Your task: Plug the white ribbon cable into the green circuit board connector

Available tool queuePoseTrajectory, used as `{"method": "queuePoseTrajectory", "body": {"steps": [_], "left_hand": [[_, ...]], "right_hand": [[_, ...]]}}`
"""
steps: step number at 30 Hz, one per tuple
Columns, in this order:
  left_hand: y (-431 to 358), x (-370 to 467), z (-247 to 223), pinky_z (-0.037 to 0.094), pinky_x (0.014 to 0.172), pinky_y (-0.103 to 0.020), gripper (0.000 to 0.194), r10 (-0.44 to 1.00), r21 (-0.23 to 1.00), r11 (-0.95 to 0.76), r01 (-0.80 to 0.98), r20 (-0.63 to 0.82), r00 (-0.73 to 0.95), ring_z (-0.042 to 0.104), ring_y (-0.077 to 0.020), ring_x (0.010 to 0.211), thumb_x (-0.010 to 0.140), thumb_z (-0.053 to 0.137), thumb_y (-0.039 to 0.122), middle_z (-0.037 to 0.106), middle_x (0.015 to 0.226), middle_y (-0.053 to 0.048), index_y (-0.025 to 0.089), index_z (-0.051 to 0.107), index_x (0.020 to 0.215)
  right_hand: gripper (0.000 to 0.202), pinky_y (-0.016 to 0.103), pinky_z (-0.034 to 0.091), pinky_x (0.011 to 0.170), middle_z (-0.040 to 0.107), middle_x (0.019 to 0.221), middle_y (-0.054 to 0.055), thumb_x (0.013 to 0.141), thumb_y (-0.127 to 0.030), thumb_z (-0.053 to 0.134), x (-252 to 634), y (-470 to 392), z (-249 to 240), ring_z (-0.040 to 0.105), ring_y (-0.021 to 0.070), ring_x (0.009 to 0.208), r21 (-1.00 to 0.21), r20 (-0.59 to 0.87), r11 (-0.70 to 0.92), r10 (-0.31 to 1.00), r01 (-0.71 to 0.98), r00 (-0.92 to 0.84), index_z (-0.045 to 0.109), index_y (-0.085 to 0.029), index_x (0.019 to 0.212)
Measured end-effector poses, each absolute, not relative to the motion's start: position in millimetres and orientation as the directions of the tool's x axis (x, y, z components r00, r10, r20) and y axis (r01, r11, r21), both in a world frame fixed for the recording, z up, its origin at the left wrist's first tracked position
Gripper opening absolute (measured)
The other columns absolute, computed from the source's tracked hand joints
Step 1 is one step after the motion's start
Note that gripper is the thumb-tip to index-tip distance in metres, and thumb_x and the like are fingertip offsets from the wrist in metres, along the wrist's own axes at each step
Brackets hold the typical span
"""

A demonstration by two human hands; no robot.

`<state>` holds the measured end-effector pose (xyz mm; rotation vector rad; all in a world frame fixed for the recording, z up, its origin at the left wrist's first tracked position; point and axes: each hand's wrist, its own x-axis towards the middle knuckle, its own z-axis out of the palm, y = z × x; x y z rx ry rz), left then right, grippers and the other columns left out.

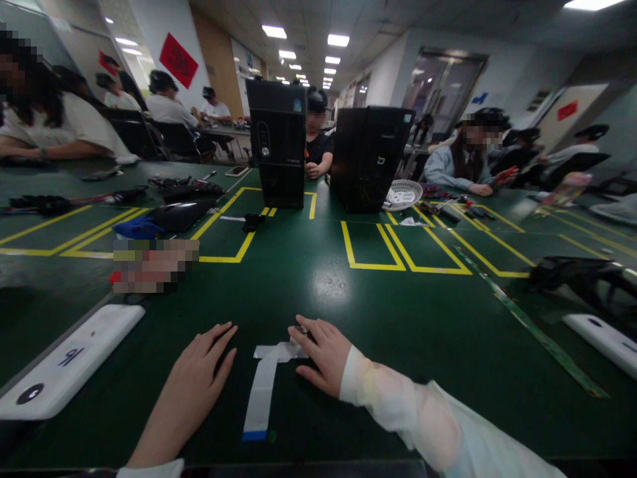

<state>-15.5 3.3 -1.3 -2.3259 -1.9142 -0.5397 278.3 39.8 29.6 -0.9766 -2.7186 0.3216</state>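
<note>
One flat ribbon cable point(259, 398) on the tabletop point(408, 325) is touched by the loosely spread right hand point(324, 355); left hand point(200, 368) is kinda held uncurled nearby.

The flat ribbon cable point(261, 398) lies on the table point(398, 318); left of it is the left hand point(202, 368), right the right hand point(326, 355), well behind two computer towers point(277, 146).

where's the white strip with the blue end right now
In the head view, the white strip lies on the green table just left of centre, between the left hand and right hand, its blue end nearest the person.
</note>
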Motion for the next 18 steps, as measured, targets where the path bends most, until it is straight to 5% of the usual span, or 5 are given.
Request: {"method": "queuePoseTrajectory", "body": {"steps": [5,9,14,18], "left_hand": [[2.5,-13.6,1.7,0.041,0.106,-0.053,0.053,0.947,0.170,-0.192,0.967,0.290,0.138,0.054,-0.0302,0.123,0.094,0.036,0.047,0.056,0.136,-0.013,0.018,0.055,0.133],[2.9,-12.3,1.8,0.039,0.107,-0.054,0.052,0.939,0.169,-0.206,0.964,0.311,0.146,0.055,-0.0302,0.122,0.094,0.035,0.047,0.057,0.136,-0.013,0.019,0.056,0.132],[3.1,-12.6,1.0,0.039,0.107,-0.053,0.053,0.934,0.171,-0.216,0.961,0.322,0.153,0.056,-0.0294,0.122,0.094,0.035,0.048,0.057,0.135,-0.013,0.019,0.056,0.132],[2.9,-15.1,-0.9,0.039,0.107,-0.054,0.053,0.939,0.161,-0.207,0.965,0.311,0.150,0.055,-0.0299,0.122,0.094,0.035,0.049,0.056,0.136,-0.013,0.020,0.055,0.133]], "right_hand": [[0.064,0.050,0.039,0.105,0.031,0.151,0.019,0.093,-0.047,0.044,315.8,61.4,10.9,0.037,0.0312,0.134,-0.232,0.289,0.704,0.709,0.671,-0.644,0.033,-0.016,0.148],[0.058,0.052,0.038,0.105,0.039,0.145,0.019,0.094,-0.046,0.039,388.6,97.4,-2.2,0.039,0.0315,0.133,-0.178,0.408,0.517,0.813,0.837,-0.415,0.041,-0.015,0.143],[0.064,0.047,0.029,0.111,0.038,0.145,0.025,0.089,-0.044,0.043,507.8,123.8,4.6,0.030,0.0340,0.138,-0.138,0.350,-0.218,0.902,0.966,0.254,0.048,-0.003,0.138],[0.070,0.065,0.022,0.103,0.033,0.142,0.038,0.090,-0.044,0.036,573.6,106.1,13.3,0.027,0.0481,0.135,-0.188,0.355,-0.510,0.762,0.839,0.542,0.044,0.008,0.136]]}}
